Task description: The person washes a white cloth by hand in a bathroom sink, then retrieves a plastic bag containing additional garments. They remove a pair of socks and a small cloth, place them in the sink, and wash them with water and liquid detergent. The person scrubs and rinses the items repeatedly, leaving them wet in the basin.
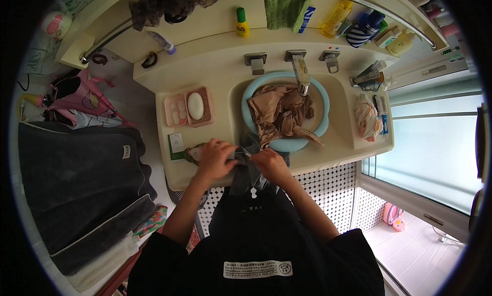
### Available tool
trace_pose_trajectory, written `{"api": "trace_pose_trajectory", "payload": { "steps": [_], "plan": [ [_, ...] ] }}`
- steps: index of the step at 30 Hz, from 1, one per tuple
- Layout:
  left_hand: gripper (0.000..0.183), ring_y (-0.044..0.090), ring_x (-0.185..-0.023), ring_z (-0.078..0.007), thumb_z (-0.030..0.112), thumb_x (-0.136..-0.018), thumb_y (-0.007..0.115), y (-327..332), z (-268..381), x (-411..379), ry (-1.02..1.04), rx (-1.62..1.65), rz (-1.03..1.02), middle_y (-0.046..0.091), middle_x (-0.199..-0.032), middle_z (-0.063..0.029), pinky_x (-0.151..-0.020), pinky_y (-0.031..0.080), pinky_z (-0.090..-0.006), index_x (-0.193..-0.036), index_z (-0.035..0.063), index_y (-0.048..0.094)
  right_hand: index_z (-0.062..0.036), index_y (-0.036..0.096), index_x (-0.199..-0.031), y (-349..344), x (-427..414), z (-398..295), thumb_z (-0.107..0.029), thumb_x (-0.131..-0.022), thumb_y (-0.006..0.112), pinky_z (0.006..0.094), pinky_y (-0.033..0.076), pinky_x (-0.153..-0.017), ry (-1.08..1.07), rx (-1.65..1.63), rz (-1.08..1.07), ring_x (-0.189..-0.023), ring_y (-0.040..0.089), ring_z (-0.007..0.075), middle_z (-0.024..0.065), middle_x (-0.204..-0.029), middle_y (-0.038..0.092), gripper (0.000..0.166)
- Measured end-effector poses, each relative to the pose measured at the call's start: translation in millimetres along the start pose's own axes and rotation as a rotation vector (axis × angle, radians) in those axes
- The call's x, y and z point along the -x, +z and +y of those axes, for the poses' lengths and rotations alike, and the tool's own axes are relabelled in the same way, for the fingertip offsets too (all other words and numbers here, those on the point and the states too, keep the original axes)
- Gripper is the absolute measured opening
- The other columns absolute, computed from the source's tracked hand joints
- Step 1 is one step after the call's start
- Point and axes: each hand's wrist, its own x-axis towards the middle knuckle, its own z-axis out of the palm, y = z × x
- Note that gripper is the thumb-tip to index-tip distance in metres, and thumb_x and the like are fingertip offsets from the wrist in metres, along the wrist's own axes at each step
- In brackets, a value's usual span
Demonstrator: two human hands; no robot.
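A grey cloth item [246, 173] hangs over the front edge of the washbasin [334, 136], close to my body. My right hand [271, 165] pinches its upper part between thumb and fingers. My left hand [216, 160] is beside it, with greyish material between thumb and fingers. A thin whitish strip [244, 152] stretches between the two hands; I cannot make out what it is. Partly under my left hand, a green and white item [192, 153] lies on the ledge. Behind my hands, a light blue plastic basin [248, 115] holds bunched brown fabric [276, 103], one end draped over its rim.
The faucet [301, 71] reaches over the basin. A pink soap box [209, 119] with a white soap bar [195, 106] and a green and white box [177, 146] are on the left. At right lie a crumpled pale cloth [367, 117] and brushes [380, 107]. Bottles [365, 29] line the shelf.
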Motion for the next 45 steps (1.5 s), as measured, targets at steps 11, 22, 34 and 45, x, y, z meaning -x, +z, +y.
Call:
{"api": "trace_pose_trajectory", "payload": {
  "steps": [11,22,34,45],
  "plan": [
    [0.017,0.054,-0.067,-0.0226,0.012,-0.081,0.056,34,40,-19,-0.298,1.007,-0.217,0.056,-0.075,-0.0101,-0.061,0.042,-0.0321,-0.095,0.0033,0.054,-0.001,0.061,-0.076,-59,-24,-32,-0.014,-0.073,0.061,0.0375,0.047,-0.06,0.29,-0.31,-0.042,-0.063,0.058,0.0302,0.014,-0.071,0.061,0.013],
    [0.012,0.048,-0.077,-0.0208,0.011,-0.072,0.054,26,40,-74,0.212,0.894,-0.248,0.044,-0.086,-0.0087,-0.06,0.04,-0.0296,-0.073,0.0004,0.049,-0.0014,0.05,-0.057,-88,-29,-16,-0.018,-0.075,0.069,0.0265,0.034,-0.048,0.465,-0.509,-0.052,-0.052,0.04,0.0074,0.0016,-0.054,0.045,0.031],
    [0.01,0.04,-0.044,-0.0083,0.007,-0.066,0.054,-11,79,-85,-0.073,1.359,-0.478,0.042,-0.051,-0.0002,-0.041,0.029,-0.0235,-0.059,0.0016,0.048,-0.0095,0.032,-0.047,-102,-19,-64,0.005,-0.075,0.062,0.0218,0.026,-0.047,0.532,-1.533,0.284,-0.051,0.035,0.0055,-0.0033,-0.057,0.039,0.044],
    [0.017,0.027,-0.043,-0.0077,0.005,-0.071,0.044,15,70,-80,-0.487,2.364,-0.148,0.027,-0.046,0.0029,-0.037,0.02,-0.0233,-0.055,0.0082,0.038,-0.0133,0.028,-0.047,-108,-38,-58,0.006,-0.076,0.056,0.0216,0.022,-0.04,0.59,-1.982,0.665,-0.045,0.03,0.0083,-0.003,-0.052,0.033,0.045]
  ]
}}
